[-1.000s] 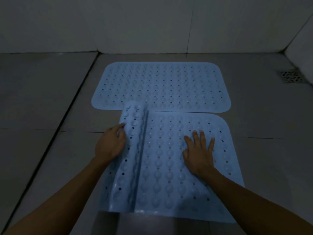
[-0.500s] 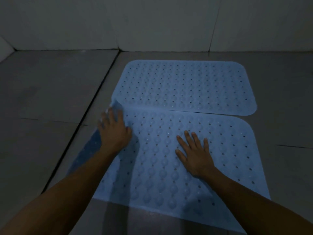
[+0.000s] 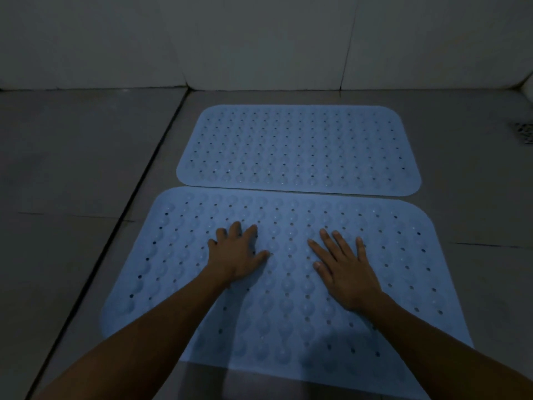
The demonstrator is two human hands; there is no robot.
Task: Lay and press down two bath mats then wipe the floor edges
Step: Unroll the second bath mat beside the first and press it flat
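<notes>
The left hand [image 3: 237,255] and the right hand [image 3: 344,268] are laid flat, fingers straight and spread, palms down on the near bath mat [image 3: 277,284], nothing being gripped by either; pressure appears to be applied at the middle of that mat only. The far bath mat [image 3: 298,150] is seen beyond the fingertips, flat on the floor [image 3: 72,174], its near edge touching or just overlapping the far edge of the mat under the hands, which of the two cannot be told. Several risks can be judged from this: where the edges overlap, the upper lip may be left unsealed and could lift; the outer portions, left of the left hand and right of the right hand, have not yet been pressed, so air may be trapped there; if weight is leaned forward, the near mat could be slid against the far one. No cloth is visible, and a drain [image 3: 523,135] lies far to the right.
</notes>
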